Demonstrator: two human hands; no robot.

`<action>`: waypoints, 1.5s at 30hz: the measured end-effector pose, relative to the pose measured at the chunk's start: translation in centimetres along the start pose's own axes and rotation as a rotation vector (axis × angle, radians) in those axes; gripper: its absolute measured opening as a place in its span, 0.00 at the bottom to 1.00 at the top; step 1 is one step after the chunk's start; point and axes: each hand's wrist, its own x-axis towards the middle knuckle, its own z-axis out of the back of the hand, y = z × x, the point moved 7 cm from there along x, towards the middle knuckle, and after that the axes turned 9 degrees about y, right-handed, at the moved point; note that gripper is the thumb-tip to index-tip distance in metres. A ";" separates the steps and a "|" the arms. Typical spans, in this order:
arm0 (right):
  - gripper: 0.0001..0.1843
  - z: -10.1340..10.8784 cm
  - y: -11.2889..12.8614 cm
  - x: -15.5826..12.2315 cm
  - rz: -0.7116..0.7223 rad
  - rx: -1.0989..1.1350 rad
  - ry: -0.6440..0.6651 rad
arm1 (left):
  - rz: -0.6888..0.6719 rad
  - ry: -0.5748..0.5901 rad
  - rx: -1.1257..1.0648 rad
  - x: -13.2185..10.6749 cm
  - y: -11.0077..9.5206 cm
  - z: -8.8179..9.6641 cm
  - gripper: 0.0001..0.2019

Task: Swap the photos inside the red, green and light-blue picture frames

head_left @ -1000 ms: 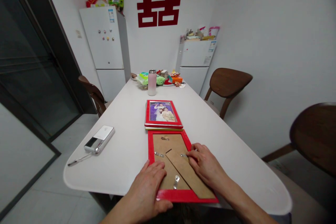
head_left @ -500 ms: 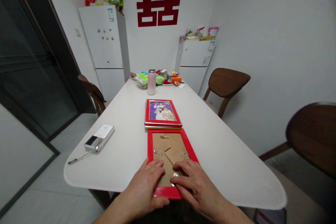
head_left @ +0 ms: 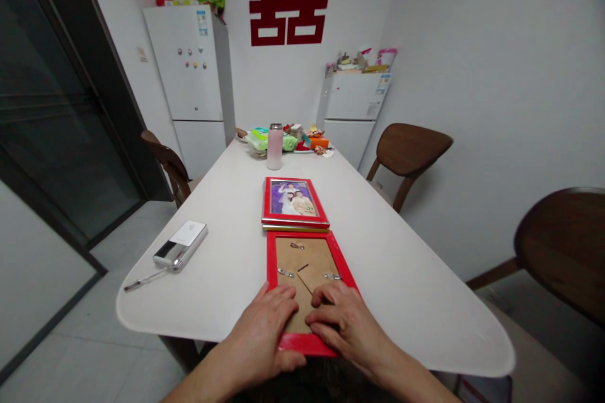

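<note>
A red picture frame (head_left: pixel 273 257) lies face down at the near edge of the table, its brown backing board (head_left: pixel 307 258) facing up. Small metal clips (head_left: pixel 285 272) sit around the board, and a thin slit crosses its middle. My left hand (head_left: pixel 265 324) grips the frame's near left corner, fingers over the board and thumb at the front edge. My right hand (head_left: pixel 347 327) is closed, its fingertips pinched at the clip by the near edge, which they now hide. Just beyond lies a stack of frames, topped by a red photo frame (head_left: pixel 295 203) with its picture up.
A silver power bank (head_left: pixel 182 245) with a short cable lies on the white table (head_left: pixel 397 289) at left. Farther back stand a pink bottle (head_left: pixel 275 148) and a pile of packets (head_left: pixel 302 138). Wooden chairs (head_left: pixel 411 148) flank the table.
My right fingers have shifted slightly and closed over the metal clip, which showed between them before. My left hand stays on the frame. The view has moved a little.
</note>
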 end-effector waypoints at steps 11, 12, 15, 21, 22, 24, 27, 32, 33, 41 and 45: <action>0.07 -0.1 -0.1 0.3 0.024 0.031 0.056 | -0.020 -0.020 0.012 -0.1 0.3 -0.2 0.31; 0.06 -0.1 -0.2 0.5 0.011 0.033 0.067 | -0.022 -0.016 0.006 -0.1 0.3 -0.2 0.31; 0.03 -0.3 -0.5 1.2 -0.017 0.033 0.080 | -0.023 -0.007 -0.007 -0.1 0.2 -0.3 0.30; 0.05 -0.1 -0.4 1.4 -0.001 0.073 0.114 | -0.034 -0.015 0.001 -0.1 0.5 -0.4 0.31; 0.05 -0.1 -0.3 1.4 0.010 0.081 0.125 | -0.035 -0.021 0.004 -0.1 0.6 -0.4 0.31; 0.05 0.1 -0.2 1.4 0.021 0.096 0.132 | -0.039 -0.027 0.005 -0.1 0.6 -0.4 0.32; 0.07 0.5 -0.5 1.9 -0.010 0.176 0.093 | -0.038 -0.031 -0.003 -0.1 0.6 -0.4 0.33; 0.12 1.1 -1.0 4.2 -0.096 0.181 -0.096 | -0.047 -0.043 0.000 0.1 0.5 -0.3 0.31; 0.12 1.0 -0.9 4.8 -0.107 0.131 -0.115 | -0.048 -0.044 0.001 0.1 0.5 -0.3 0.31; 0.11 0.1 -0.1 8.0 -0.073 -0.040 -0.085 | -0.092 -0.088 -0.020 -0.1 0.1 0.2 0.31; 0.10 0.0 0.1 8.0 -0.040 -0.043 -0.070 | -0.116 -0.103 -0.039 0.0 -0.1 0.3 0.32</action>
